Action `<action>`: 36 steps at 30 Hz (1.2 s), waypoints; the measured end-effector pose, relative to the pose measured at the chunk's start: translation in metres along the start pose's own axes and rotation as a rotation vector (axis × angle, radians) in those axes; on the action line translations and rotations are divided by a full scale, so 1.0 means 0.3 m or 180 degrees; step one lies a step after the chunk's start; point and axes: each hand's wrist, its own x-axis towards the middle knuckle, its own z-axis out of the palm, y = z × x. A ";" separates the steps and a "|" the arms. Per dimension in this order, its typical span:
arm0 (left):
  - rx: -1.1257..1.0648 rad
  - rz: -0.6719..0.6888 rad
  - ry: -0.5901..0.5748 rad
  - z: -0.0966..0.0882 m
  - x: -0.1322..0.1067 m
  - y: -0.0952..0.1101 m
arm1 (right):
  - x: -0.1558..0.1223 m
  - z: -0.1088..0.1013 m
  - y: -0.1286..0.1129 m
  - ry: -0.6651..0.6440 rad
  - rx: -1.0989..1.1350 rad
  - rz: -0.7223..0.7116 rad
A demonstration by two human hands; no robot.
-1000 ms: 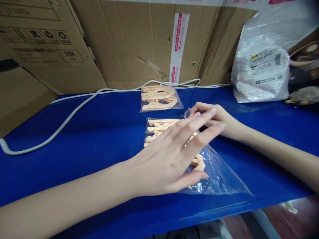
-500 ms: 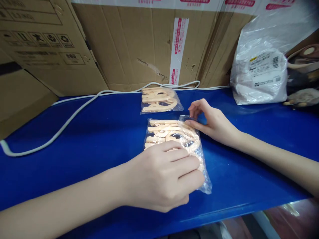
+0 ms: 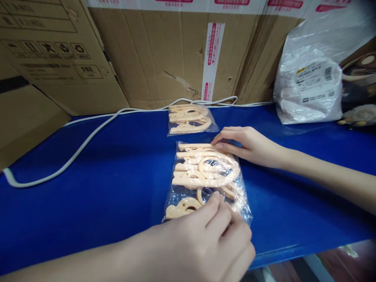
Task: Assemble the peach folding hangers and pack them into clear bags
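A clear plastic bag of peach-coloured plastic hook pieces lies on the blue table in front of me. My left hand is at the bag's near edge, fingers curled and pinched on the plastic there. My right hand rests at the bag's far right corner, fingers together and pressing on the plastic. A second, smaller bag of the same peach pieces lies farther back, untouched.
Large cardboard boxes stand along the back of the table. A white cable runs across the table's left and back. A white plastic parcel with labels sits at the back right. The table's front edge is just below my left hand.
My left hand slid back from on top of the bag to its near edge, uncovering the peach pieces. The loose plastic at the near end is now folded in. My right hand settled onto the far corner.
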 end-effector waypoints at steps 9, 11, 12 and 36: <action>-0.0237 0.0070 0.0154 0.011 -0.007 -0.002 | 0.066 0.035 -0.040 -0.0099 -0.0038 0.0368; -0.0219 0.0094 0.0202 0.014 -0.002 -0.005 | 0.084 0.045 -0.059 -0.0185 -0.0113 0.0694; -0.0193 0.0097 0.0233 0.016 0.000 -0.007 | 0.094 0.047 -0.069 -0.0256 -0.0189 0.0885; 0.0205 -0.0410 -0.0622 0.193 0.175 -0.526 | 0.487 -0.245 0.193 0.0853 -0.1047 0.0546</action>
